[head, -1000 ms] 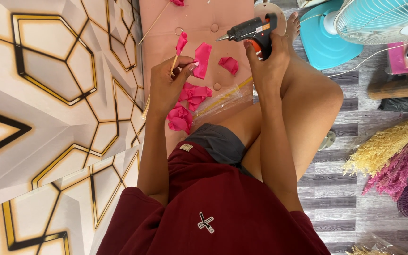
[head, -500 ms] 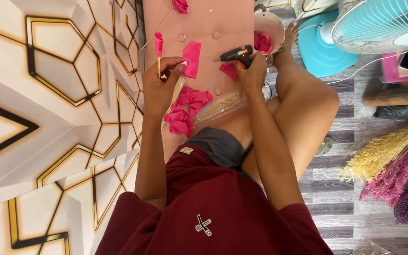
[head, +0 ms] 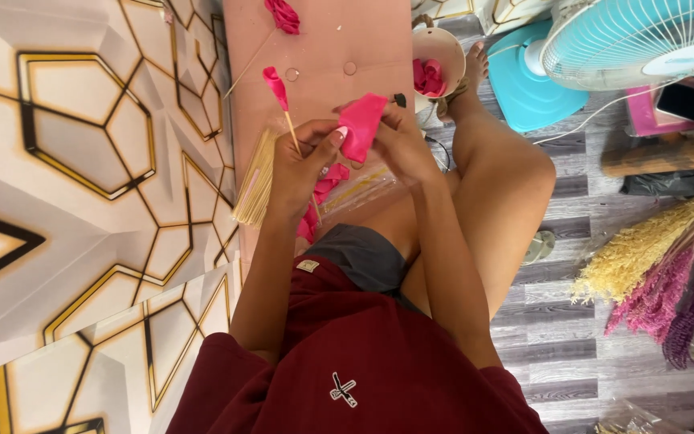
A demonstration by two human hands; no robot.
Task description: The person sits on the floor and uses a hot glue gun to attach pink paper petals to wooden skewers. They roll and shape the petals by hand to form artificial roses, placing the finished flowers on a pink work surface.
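Here the left hand (head: 303, 165) pinches a thin wooden stick (head: 291, 128), while right-hand fingers (head: 391, 128) grip a soft pink petal (head: 361, 124).

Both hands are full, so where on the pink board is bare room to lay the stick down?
Free: the pink board between the bud at top and the hands. Crowded: near edge, with loose petals and the skewer bundle at left.

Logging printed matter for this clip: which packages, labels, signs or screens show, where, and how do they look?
Clear plastic bag: on the lap under both hands, crumpled, see-through.
Fan label: top right, a small strip on the fan's white hub.
Dark flat device: right edge, on pink paper; possibly a screen, cannot tell.
Shirt emblem: small white mark on maroon cloth.
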